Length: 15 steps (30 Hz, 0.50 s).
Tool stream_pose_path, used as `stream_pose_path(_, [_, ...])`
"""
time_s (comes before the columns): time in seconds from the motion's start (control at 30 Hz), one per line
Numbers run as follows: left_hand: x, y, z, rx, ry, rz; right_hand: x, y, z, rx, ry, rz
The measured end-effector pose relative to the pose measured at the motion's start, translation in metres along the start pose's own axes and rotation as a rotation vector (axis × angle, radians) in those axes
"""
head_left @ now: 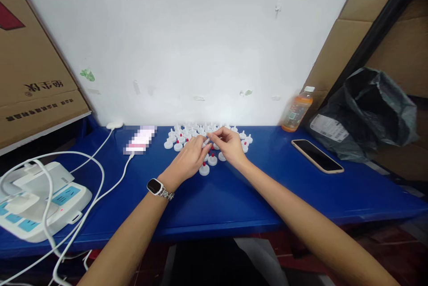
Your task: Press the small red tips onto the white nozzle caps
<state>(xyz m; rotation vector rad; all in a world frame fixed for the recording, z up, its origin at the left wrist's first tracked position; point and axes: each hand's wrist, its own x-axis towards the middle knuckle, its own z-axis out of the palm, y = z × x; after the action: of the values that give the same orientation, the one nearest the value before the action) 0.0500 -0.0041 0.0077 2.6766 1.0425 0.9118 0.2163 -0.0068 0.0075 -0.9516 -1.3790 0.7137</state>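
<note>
Many white nozzle caps, round bases with thin upright tips, stand in a cluster on the blue table [267, 188] against the wall; some tips are red. Over the cluster my left hand [190, 157], wearing a watch [155, 186] at the wrist, pinches a white nozzle cap [206, 142] between thumb and fingers. My right hand [231, 145] meets it from the right, thumb and forefinger closed at the cap's upper end; whatever small piece lies between them is hidden. Nearest me, a red-tipped cap [204, 169] stands upright, with another red-tipped cap [212, 159] just behind.
Left are a power strip [75, 201] with plugs and looping white cables, and a blurred-out phone [140, 139]. On the right lie a dark-screened phone [317, 156], an orange drink bottle [297, 110] and a grey plastic bag [364, 112]. Cardboard boxes flank both sides.
</note>
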Motion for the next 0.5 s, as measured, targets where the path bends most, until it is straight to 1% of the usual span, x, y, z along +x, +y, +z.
stream_pose_path(0.07, [0.000,0.002,0.002,0.026,0.012,0.002,-0.003,0.000,0.003,-0.027,-0.007,-0.022])
stream_pose_path(0.13, [0.000,0.004,0.004,0.040,0.025,-0.002,-0.006,-0.001,0.007,0.003,-0.007,-0.031])
stream_pose_path(0.23, [0.000,0.006,0.006,0.045,0.042,-0.018,-0.009,-0.002,0.011,0.051,0.018,-0.037])
stream_pose_path(0.3, [0.000,0.007,0.005,0.058,0.047,-0.030,-0.009,-0.003,0.012,0.045,0.037,-0.031])
stream_pose_path(0.4, [0.000,0.007,0.005,0.077,0.040,-0.036,-0.008,-0.006,0.009,-0.019,0.046,-0.029])
stream_pose_path(0.5, [0.000,0.006,0.005,0.106,0.029,-0.030,-0.008,-0.012,0.003,-0.164,0.019,-0.106])
